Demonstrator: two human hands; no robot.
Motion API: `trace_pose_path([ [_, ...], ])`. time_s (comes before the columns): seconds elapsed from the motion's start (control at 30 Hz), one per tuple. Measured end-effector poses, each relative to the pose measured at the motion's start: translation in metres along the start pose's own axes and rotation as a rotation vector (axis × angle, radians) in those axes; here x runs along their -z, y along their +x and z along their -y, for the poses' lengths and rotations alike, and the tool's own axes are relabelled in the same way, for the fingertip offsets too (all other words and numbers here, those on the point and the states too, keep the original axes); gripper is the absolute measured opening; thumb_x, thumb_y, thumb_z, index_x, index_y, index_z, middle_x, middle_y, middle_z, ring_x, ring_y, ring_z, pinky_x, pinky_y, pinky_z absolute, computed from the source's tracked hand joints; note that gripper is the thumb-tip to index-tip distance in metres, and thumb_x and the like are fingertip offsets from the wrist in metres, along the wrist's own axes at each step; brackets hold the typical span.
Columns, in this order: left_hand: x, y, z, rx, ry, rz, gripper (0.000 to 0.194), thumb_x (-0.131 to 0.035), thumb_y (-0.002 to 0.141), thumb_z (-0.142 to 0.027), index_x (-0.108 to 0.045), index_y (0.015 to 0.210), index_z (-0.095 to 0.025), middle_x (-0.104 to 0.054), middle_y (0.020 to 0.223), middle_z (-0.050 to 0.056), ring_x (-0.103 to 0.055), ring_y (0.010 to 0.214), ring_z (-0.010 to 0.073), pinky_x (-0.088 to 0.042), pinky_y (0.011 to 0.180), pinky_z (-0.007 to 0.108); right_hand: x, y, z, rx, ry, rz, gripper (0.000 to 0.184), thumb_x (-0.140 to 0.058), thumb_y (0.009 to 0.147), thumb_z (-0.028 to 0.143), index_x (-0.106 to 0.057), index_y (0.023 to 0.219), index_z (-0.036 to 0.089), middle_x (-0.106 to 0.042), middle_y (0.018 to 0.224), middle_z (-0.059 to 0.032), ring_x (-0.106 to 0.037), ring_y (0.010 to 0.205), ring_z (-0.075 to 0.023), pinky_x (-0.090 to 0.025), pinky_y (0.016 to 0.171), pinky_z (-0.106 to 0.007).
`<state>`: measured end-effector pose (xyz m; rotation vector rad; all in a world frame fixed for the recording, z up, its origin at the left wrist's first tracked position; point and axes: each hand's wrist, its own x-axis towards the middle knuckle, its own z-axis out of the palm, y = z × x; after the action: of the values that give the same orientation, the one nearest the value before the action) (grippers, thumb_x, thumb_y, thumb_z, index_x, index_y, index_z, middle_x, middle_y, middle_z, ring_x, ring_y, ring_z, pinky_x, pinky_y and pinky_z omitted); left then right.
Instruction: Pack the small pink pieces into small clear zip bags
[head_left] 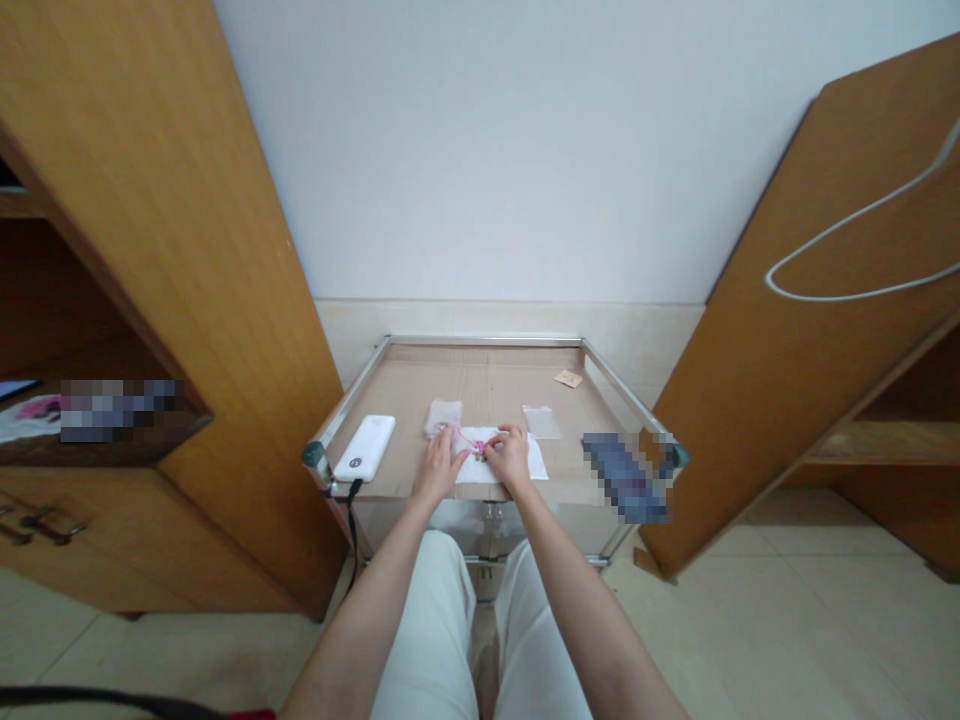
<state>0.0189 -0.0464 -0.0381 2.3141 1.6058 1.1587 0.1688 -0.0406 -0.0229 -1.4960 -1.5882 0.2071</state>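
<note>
Thin pink cord (466, 440) is lying slack across a flat white paper sheet (469, 472), gathering into a small pink knot at its right end; tiny gold-coloured pieces (477, 457) are sitting just below, too small to identify.

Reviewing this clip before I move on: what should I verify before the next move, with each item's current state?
Left hand and right hand both in view: ok.
Pink cord firmly held by both hands: cannot tell, too small to see.
White sheet lying flat on the cardboard top: ok.
Clear plastic sleeve apart from the hands: ok.
Power bank and its black cable apart from the hands: ok.
Blurred object at the right corner of the cardboard top: cannot tell what it is.
</note>
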Motion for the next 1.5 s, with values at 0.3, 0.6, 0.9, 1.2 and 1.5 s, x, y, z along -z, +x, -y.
trace_pose_path([
  [0.3,-0.002,0.000,0.001,-0.030,0.017,-0.030,0.044,-0.034,0.079,-0.041,-0.034,0.113,-0.013,-0.049,0.109,0.015,-0.043,0.105,0.0221,-0.036,0.087,0.037,-0.004,0.002,-0.008,-0.002,0.013,0.014,0.005,-0.060,0.058,0.019,-0.062,0.054,0.017,-0.054,0.079,-0.0069,-0.045,0.088,-0.0200,-0.030,0.080,-0.031],
  [0.6,-0.001,0.000,0.000,-0.019,0.020,0.006,0.045,-0.033,0.079,-0.041,-0.035,0.113,-0.012,-0.048,0.111,0.015,-0.041,0.108,0.0208,-0.034,0.089,0.036,-0.007,0.004,-0.013,0.034,0.034,0.010,0.008,-0.056,0.061,0.016,-0.061,0.054,0.017,-0.053,0.078,-0.0066,-0.044,0.084,-0.0191,-0.030,0.079,-0.031],
  [0.9,0.006,0.003,-0.006,-0.016,0.118,0.127,0.045,-0.035,0.078,-0.044,-0.038,0.113,-0.017,-0.049,0.111,0.011,-0.040,0.107,0.0202,-0.034,0.086,0.035,0.000,0.003,-0.011,0.072,0.262,-0.067,0.007,-0.053,0.066,0.021,-0.058,0.065,0.017,-0.054,0.082,-0.0056,-0.047,0.084,-0.0177,-0.032,0.079,-0.031],
  [1.2,0.014,0.003,-0.015,-0.026,0.221,0.219,0.045,-0.033,0.076,-0.049,-0.040,0.114,-0.026,-0.050,0.106,0.005,-0.042,0.101,0.0200,-0.032,0.082,0.034,0.001,0.004,-0.008,0.113,0.417,0.047,0.008,-0.056,0.066,0.025,-0.059,0.062,0.019,-0.057,0.083,-0.0045,-0.050,0.084,-0.0168,-0.033,0.080,-0.031],
  [1.5,0.014,0.003,-0.015,0.006,0.190,0.201,0.046,-0.033,0.076,-0.049,-0.039,0.115,-0.025,-0.050,0.108,0.005,-0.041,0.103,0.0195,-0.031,0.084,0.035,0.000,0.006,-0.014,0.045,0.397,0.004,0.015,-0.050,0.071,0.028,-0.063,0.068,0.019,-0.058,0.086,-0.0062,-0.051,0.087,-0.0174,-0.035,0.082,-0.032],
])
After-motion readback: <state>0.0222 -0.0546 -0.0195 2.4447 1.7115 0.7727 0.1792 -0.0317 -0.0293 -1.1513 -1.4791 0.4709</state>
